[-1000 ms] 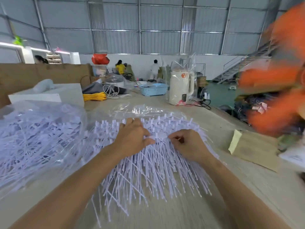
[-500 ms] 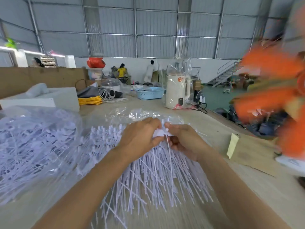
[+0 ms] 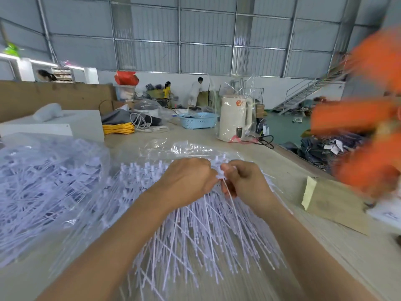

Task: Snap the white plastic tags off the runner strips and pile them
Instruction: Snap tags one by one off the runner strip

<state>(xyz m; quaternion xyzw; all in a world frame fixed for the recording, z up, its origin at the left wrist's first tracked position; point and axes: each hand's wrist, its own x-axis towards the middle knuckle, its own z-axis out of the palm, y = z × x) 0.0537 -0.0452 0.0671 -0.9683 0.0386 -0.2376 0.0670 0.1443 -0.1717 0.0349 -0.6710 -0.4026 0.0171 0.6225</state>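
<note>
My left hand [image 3: 188,181] and right hand [image 3: 245,181] meet knuckle to knuckle above the middle of the bench [image 3: 325,246], each with fingers curled, pinching the head end of one white tag [image 3: 219,173] whose thin tail trails down between them. I cannot tell whether its runner strip is still attached; the fingers cover the joint. Beneath the hands lies a fan of runner strips [image 3: 206,231], tails toward the near edge. A bagged heap of tags [image 3: 43,187] sits at the left edge. I judge the plastic light, springy and brittle at the joint: grip close to the head, bend sharply. A cardboard piece [image 3: 336,203] lies right.
</note>
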